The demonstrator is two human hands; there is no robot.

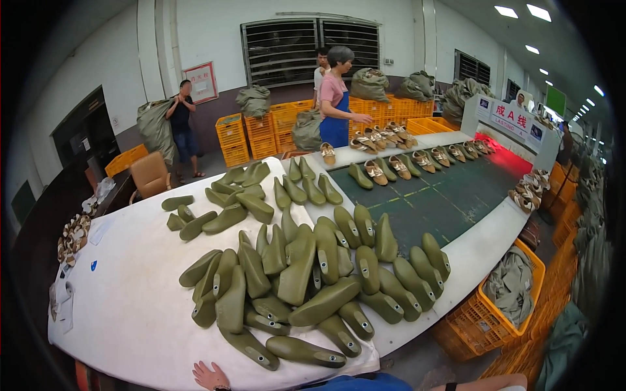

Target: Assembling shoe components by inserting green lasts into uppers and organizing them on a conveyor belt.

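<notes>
My left hand [208, 376] lies flat with fingers apart on the near edge of the white table [130, 293] and holds nothing. The nearest thing to it is an olive-green shoe last [251, 347] at the front of a big heap of lasts [306, 274]. Only the wrist and forearm of my right arm [482, 383] show at the lower edge. A sliver of my right hand [438, 388] shows beside a dark wristband, too little to tell its state.
A dark green conveyor belt [443, 195] carries several tan shoes [398, 163] on lasts. A person in a pink shirt and blue apron [336, 98] works at its far end. Orange crates [486, 313] stand to the right and at the back. Another person [182, 124] carries a sack.
</notes>
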